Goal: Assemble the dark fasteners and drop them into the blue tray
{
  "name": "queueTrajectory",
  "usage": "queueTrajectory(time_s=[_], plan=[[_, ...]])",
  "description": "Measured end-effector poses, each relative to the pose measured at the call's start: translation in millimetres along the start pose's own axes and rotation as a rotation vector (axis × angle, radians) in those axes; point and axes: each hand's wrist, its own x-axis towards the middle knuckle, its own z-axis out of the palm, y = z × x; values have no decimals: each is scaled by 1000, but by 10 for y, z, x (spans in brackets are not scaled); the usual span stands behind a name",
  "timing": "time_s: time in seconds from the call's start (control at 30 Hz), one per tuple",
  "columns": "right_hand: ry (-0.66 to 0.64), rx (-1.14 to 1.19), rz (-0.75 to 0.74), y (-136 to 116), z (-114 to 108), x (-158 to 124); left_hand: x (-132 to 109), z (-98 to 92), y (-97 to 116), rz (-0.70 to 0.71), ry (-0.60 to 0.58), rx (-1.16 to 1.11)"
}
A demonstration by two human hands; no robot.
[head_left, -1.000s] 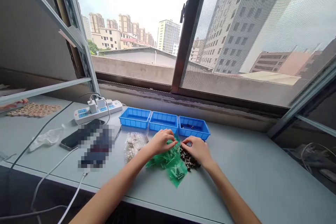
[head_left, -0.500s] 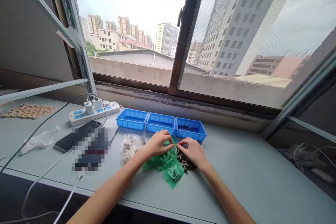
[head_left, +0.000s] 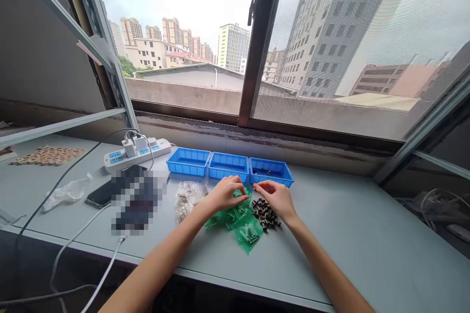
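Observation:
My left hand [head_left: 228, 193] is over the green plastic bags [head_left: 249, 232], its thumb and forefinger curled close together. Whatever those fingertips hold, if anything, I cannot make out. Small pale pieces show through the green plastic. Above a loose pile of dark, metallic screw-like parts [head_left: 267, 216], my right hand [head_left: 278, 199] has its thumb and forefinger brought together in a pinch. A tiny dark spot shows at the tips, too small to name. Clear bags of light-coloured parts [head_left: 186, 198] lie left of the green ones.
Three blue bins stand in a row behind my hands: left [head_left: 188, 168], middle [head_left: 227, 173] and right [head_left: 272, 178], the last with a few dark pieces inside. Leftward are a power strip [head_left: 159, 148], a black phone [head_left: 101, 194], a blurred-out device, cables and crumpled plastic [head_left: 68, 193].
My right hand has shifted slightly up and right, away from my left hand, uncovering more of the dark pile. My left hand stays over the green bags. The camera view has shifted a little.

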Motion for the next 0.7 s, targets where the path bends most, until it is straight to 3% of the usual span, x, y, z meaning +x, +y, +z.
queueTrajectory(time_s=[0.13, 0.33, 0.57, 0.7], plan=[[-38, 181, 38, -49, 23, -6, 0, -18, 19, 29, 44, 31], [-57, 328, 120, -106, 22, -21, 11, -14, 65, 153, 237, 83], [-62, 528, 309, -233, 9, -49, 5, -42, 78, 195, 318, 83], [-85, 576, 343, -261, 23, -54, 2, -65, 115, 208, 355, 88]])
